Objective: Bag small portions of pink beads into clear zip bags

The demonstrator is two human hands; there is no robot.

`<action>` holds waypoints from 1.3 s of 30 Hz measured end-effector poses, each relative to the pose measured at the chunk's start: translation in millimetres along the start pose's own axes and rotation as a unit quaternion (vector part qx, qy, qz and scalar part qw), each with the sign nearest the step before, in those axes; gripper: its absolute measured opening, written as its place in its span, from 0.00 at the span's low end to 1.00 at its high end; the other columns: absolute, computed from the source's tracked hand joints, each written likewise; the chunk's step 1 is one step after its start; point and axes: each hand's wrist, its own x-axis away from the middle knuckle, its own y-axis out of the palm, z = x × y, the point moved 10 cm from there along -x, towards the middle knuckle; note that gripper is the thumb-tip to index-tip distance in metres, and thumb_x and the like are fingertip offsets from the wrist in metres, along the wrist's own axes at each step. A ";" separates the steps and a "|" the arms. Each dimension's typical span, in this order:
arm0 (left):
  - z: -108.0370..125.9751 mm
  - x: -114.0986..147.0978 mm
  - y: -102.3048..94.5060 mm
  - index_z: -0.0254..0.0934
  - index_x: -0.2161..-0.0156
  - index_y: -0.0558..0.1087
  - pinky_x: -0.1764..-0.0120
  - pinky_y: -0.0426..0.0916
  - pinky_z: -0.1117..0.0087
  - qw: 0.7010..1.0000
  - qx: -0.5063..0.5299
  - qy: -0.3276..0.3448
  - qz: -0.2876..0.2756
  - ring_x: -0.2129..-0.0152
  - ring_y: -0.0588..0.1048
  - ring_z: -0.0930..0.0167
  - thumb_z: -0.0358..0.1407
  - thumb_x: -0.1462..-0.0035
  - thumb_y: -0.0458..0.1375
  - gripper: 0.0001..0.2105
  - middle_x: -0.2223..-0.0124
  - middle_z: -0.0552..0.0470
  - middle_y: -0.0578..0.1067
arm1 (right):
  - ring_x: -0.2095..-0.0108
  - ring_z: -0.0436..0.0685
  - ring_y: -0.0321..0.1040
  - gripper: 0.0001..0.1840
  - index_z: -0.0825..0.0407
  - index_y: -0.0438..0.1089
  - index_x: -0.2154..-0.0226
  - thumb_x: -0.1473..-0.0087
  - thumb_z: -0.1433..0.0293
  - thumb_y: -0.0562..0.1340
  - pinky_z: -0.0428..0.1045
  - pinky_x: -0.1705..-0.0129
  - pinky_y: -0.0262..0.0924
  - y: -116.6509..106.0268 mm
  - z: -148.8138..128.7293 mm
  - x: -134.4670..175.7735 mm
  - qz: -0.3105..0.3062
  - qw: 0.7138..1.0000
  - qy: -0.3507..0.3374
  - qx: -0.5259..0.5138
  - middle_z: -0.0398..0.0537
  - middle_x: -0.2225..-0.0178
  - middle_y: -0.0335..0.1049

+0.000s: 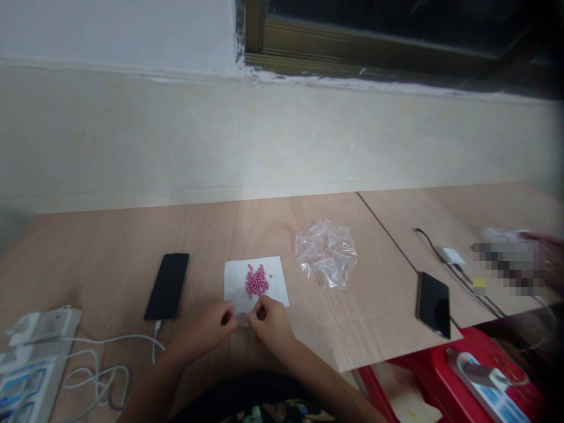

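Note:
A small clear plastic bag [242, 310] shows faintly between my two hands, low over the front edge of a white paper sheet [233, 271]. My left hand [220, 320] pinches it from the left, thumb and fingers curled together. From the right, my right hand [272, 323] is closed on its other side in a similar pinch. Just beyond my fingers, a loose heap of pink beads [257, 282] lies on the paper, with one bead apart to the right. To the right of the paper is a pile of clear zip bags [326, 254] with reddish top strips.
A black phone [167, 286] with a white cable lies left of the paper. A white power strip [53, 346] sits at the far left. Another phone [434, 305] rests near the right table edge, beside a red stool [467, 352]. A wall stands behind the table [110, 235].

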 end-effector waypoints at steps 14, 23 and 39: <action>34.2 7.8 -14.3 0.39 0.49 0.56 0.48 0.54 0.59 0.987 0.113 0.114 0.005 0.50 0.60 0.63 0.33 0.50 0.53 0.22 0.48 0.46 0.62 | 0.88 0.47 0.53 0.07 0.50 0.55 0.83 0.59 0.68 0.54 0.44 0.84 0.48 -3.4 -1.5 -10.1 0.014 0.992 0.039 -0.115 0.36 0.89 0.55; 3.5 -6.3 -18.2 0.39 0.48 0.56 0.50 0.57 0.58 0.989 0.084 0.080 0.092 0.55 0.64 0.65 0.38 0.48 0.52 0.21 0.54 0.46 0.66 | 0.87 0.46 0.54 0.18 0.53 0.60 0.81 0.56 0.55 0.55 0.44 0.83 0.52 -9.9 27.1 -43.9 -0.039 0.976 0.032 -0.211 0.38 0.87 0.58; -20.9 -16.9 -19.3 0.37 0.51 0.59 0.57 0.64 0.64 0.975 0.212 0.038 0.063 0.63 0.68 0.69 0.35 0.48 0.51 0.18 0.59 0.47 0.67 | 0.70 0.55 0.63 0.09 0.56 0.69 0.74 0.53 0.75 0.54 0.48 0.67 0.56 -65.1 25.8 -64.2 0.178 0.967 -0.071 0.166 0.52 0.72 0.68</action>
